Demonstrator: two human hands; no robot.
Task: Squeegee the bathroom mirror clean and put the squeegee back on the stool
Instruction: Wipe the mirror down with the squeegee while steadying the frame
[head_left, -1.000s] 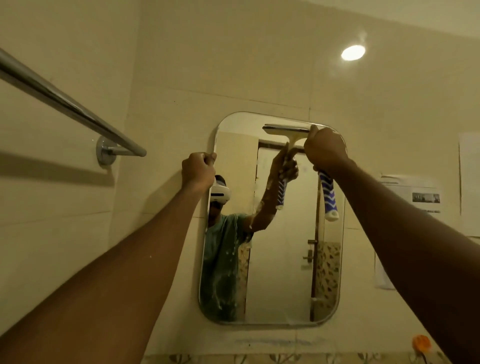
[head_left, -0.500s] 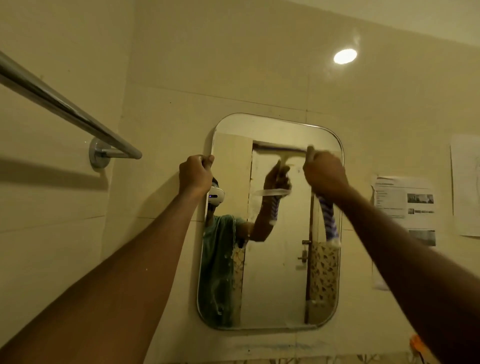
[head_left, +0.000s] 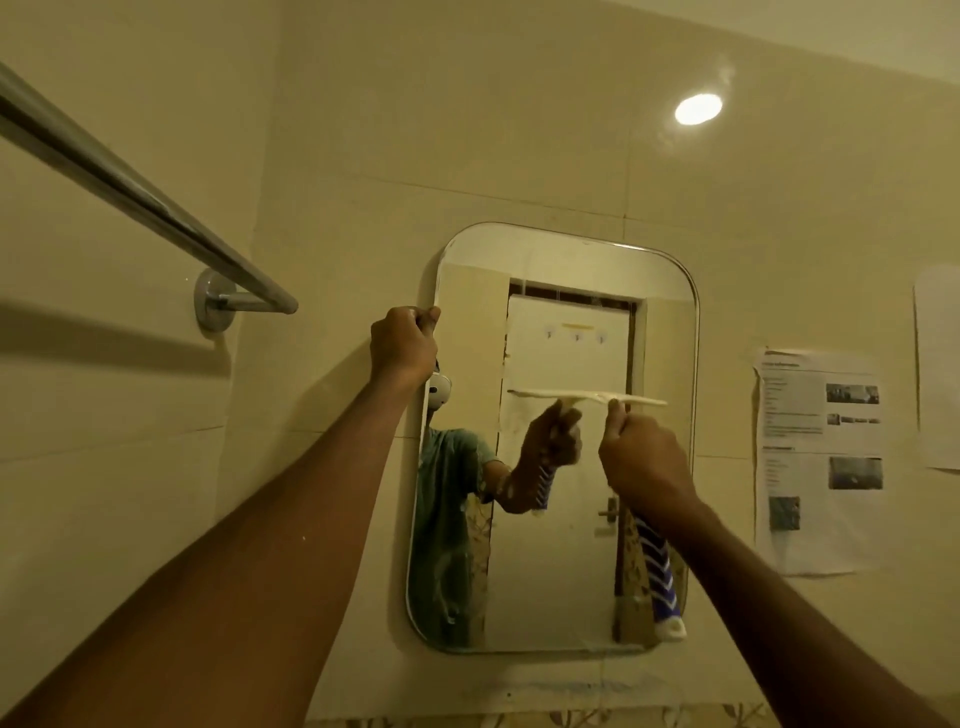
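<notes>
Pressing the squeegee (head_left: 584, 397) blade level against the mirror (head_left: 561, 561) about mid-height, the right grip (head_left: 644, 457) is clamped round its blue-and-white handle. The left grip (head_left: 402, 345) is curled on the mirror's left edge, near a wall-mounted towel rail (head_left: 130, 192).

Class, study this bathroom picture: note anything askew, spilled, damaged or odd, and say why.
Nothing looks damaged. The mirror shows cloudy smears low on its left side, below the squeegee, and pale streaks mark the wall just beneath it.
</notes>
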